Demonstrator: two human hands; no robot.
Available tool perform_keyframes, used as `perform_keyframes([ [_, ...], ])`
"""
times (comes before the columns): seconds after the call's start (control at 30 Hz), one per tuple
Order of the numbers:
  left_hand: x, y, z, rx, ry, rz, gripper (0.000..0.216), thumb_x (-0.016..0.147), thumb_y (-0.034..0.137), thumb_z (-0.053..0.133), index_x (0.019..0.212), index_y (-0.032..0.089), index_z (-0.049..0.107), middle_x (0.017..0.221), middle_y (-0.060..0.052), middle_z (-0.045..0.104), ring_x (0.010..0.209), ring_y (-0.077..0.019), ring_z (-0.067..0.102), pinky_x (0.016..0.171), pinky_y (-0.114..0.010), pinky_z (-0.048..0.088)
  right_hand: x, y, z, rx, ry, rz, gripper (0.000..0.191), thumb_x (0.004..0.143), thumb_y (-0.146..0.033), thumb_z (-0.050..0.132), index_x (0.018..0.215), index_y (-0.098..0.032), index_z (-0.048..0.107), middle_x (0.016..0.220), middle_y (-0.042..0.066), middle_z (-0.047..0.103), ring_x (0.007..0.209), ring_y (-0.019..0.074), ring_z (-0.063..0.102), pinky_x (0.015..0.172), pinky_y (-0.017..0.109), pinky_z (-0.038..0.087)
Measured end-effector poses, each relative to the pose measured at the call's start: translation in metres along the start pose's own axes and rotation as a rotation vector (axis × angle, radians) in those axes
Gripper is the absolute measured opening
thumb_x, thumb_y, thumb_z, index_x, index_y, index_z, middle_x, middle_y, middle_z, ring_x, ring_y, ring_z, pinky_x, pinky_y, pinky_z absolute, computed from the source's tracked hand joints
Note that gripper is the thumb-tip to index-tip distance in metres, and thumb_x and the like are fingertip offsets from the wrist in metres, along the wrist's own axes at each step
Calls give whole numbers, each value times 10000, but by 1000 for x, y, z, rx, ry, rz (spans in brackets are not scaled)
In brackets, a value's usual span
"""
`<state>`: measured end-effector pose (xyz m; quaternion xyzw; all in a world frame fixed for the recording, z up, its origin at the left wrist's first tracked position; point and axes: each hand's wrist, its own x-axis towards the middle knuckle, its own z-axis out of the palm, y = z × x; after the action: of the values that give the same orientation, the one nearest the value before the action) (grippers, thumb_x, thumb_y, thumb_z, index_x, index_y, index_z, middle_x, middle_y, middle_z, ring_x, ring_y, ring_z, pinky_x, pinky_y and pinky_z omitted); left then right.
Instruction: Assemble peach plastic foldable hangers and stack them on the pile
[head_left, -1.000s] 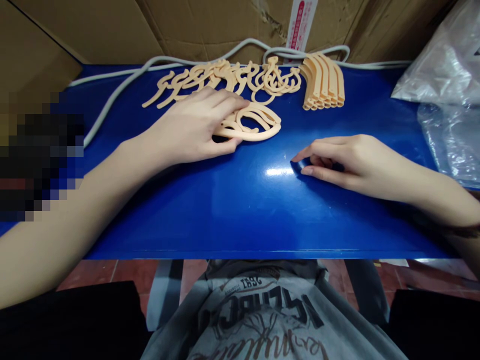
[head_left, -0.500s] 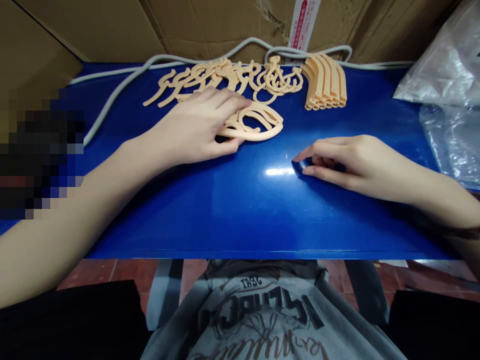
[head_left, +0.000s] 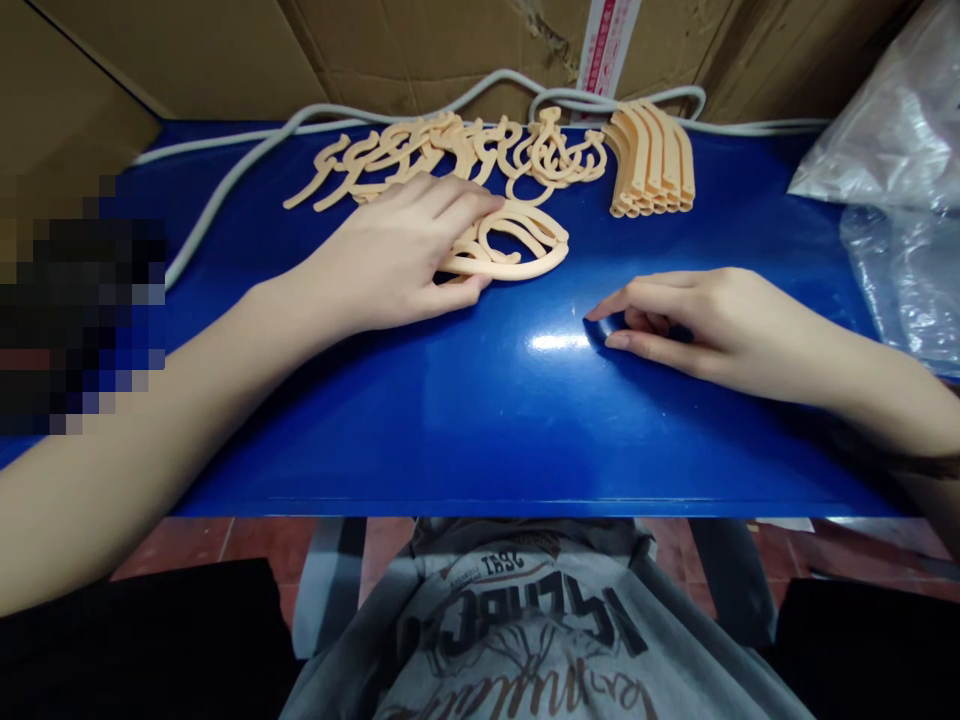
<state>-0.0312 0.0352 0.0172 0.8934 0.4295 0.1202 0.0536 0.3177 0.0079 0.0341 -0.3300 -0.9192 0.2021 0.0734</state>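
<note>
My left hand (head_left: 420, 245) lies over curved tan plastic pieces (head_left: 544, 262), its thumb at their near edge and its fingers across the top. The palm hides their left part, so I cannot tell how many there are. To the right, my right hand (head_left: 697, 320) rests low over the blue table (head_left: 480, 420); its fingers are loosely bent, with thumb and forefinger apart and nothing between them. Behind my left hand lie several hook-shaped tan pieces (head_left: 337, 180) and a tangle of ring-like hooks (head_left: 559, 160). A neat stack of curved tan arms (head_left: 652, 165) sits farther right.
A grey cable (head_left: 225, 200) runs along the back and left of the table. Cardboard boxes (head_left: 450, 50) stand behind it. Clear plastic bags (head_left: 877, 130) lie at the right. The table's front edge (head_left: 480, 507) is just before my lap.
Both hands keep nearly the same places and poses. The view has shifted very slightly; the tan pieces under my left hand lie practically as before.
</note>
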Motion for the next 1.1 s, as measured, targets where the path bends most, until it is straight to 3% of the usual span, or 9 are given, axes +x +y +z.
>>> perform_keyframes([
  [0.3, 0, 3, 2, -6, 12, 0, 734, 1069, 503, 512, 1719, 170, 580, 1774, -126, 594, 1647, -461, 539, 1452, -702, 374, 1, 0, 0, -2, 4, -3, 468, 1167, -582, 537, 1340, -240, 804, 1194, 92, 874, 914, 258, 783, 827, 389, 519],
  [0.43, 0, 5, 3, 11, 10, -1, 763, 1077, 507, 486, 1727, 116, 568, 1780, -163, 582, 1639, -468, 542, 1451, -700, 375, 1, 1, 0, -1, 2, -5, 466, 1168, -576, 541, 1349, -235, 800, 1191, 96, 872, 926, 263, 785, 828, 392, 522],
  [1.1, 0, -2, 7, -24, 45, 18, 745, 1052, 508, 533, 1737, 217, 574, 1758, -83, 613, 1637, -451, 543, 1447, -713, 372, 0, -2, -1, -6, -5, 2, 479, 1167, -567, 532, 1373, -227, 799, 1221, 111, 873, 936, 270, 792, 833, 394, 525],
])
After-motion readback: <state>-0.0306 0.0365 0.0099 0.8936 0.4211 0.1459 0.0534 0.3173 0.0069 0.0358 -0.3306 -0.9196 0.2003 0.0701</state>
